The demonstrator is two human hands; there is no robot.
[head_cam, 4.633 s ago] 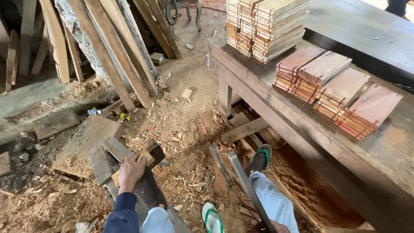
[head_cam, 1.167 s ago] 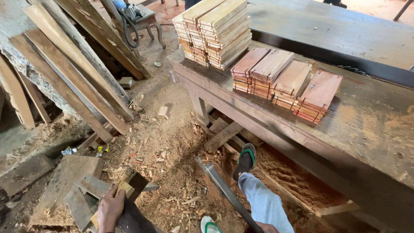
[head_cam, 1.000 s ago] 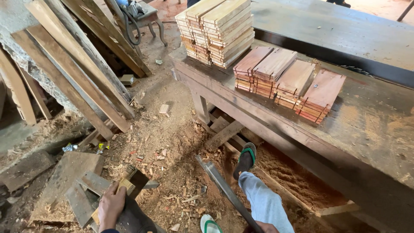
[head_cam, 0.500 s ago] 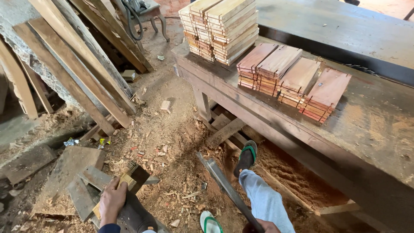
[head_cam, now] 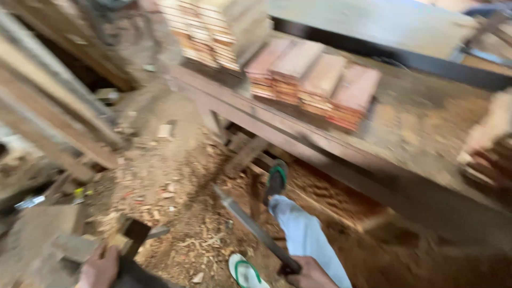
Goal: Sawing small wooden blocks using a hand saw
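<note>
Pointing up-left, machete (head_cam: 250, 226) in right hand (head_cam: 312, 273).

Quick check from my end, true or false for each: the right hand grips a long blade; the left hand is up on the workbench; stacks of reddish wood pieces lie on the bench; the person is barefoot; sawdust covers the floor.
1. The right hand grips the handle of a long blade. True.
2. The left hand is on the workbench. False: it is low, at the wood offcuts on the floor.
3. Stacks of reddish wood pieces lie on the bench. True.
4. The person is barefoot. False: green-strapped sandals are on the feet.
5. Sawdust covers the floor. True.
</note>
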